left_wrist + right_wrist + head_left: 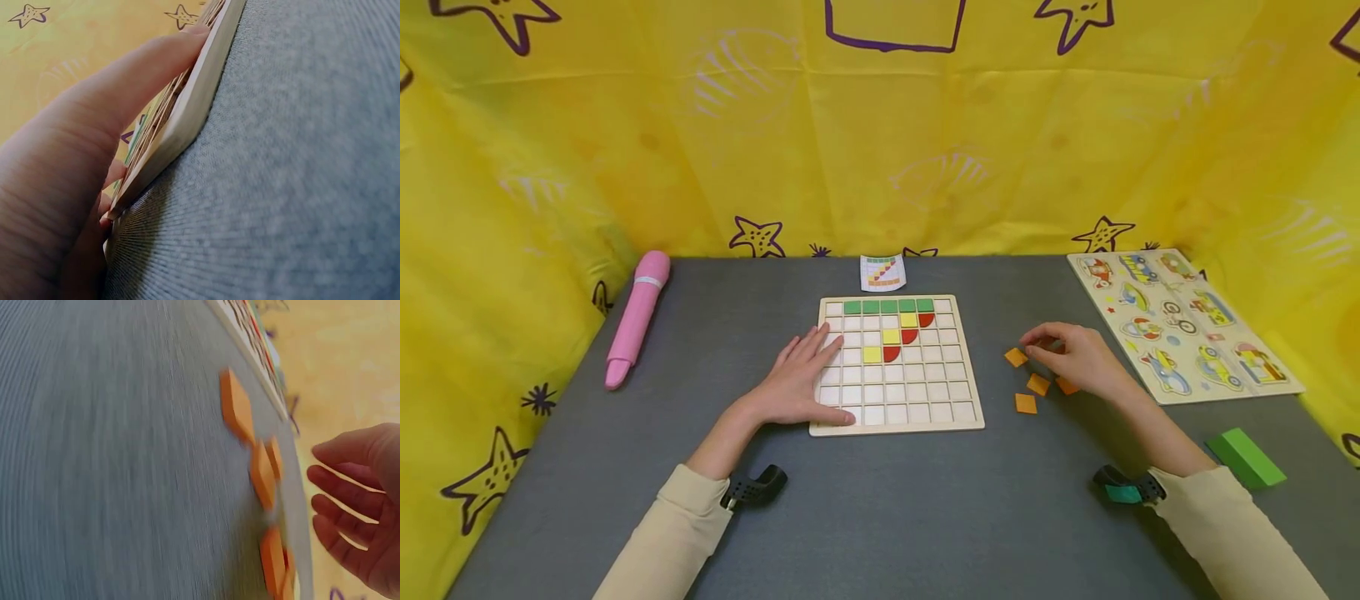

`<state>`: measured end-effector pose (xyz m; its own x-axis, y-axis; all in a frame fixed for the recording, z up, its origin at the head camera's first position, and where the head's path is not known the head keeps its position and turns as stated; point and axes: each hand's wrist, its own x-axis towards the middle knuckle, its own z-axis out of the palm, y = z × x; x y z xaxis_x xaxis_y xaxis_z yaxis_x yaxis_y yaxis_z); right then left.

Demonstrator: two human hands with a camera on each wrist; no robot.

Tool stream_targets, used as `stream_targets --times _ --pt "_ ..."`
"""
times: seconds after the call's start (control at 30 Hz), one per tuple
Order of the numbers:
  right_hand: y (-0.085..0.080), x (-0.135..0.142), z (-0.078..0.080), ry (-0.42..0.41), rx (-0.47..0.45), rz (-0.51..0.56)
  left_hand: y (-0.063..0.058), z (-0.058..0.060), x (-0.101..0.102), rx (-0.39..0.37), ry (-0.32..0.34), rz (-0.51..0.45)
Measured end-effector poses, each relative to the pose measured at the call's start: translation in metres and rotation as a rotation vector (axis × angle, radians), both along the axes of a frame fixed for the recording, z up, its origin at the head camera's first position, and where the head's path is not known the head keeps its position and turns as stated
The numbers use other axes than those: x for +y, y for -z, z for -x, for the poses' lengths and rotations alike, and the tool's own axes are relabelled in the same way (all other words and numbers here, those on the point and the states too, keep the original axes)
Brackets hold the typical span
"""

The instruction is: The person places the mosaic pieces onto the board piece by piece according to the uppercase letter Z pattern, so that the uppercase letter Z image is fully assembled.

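Note:
My left hand (796,382) rests with spread fingers on the left side of a wooden grid board (927,393). Its thumb lies at the board's near edge, as the left wrist view also shows. Green tiles (889,307) run along the top row, and three yellow squares (872,355) beside three red quarter-round tiles (891,354) step down diagonally. To the board's right, my right hand (1078,357) hovers over several loose orange square tiles (1026,403), fingers loosely bent. In the right wrist view its thumb and fingers are apart, with nothing between them; the orange tiles (236,407) lie beyond.
A small pattern card (882,273) stands behind the board. At the left lies a pink microphone-shaped object (638,317). On the right are a wooden picture puzzle (1183,329) and a green block (1247,458) near the right forearm. A yellow patterned cloth (880,150) encloses the table.

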<state>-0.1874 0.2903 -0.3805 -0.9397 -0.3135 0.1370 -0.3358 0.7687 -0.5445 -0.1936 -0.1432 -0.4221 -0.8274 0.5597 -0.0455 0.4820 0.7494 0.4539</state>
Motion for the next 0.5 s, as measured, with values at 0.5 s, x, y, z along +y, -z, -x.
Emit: stream_targets --times 0.5 --pt "0.005 0.041 -0.006 0.07 0.004 -0.117 0.0 0.0 0.0 -0.001 -0.005 -0.007"
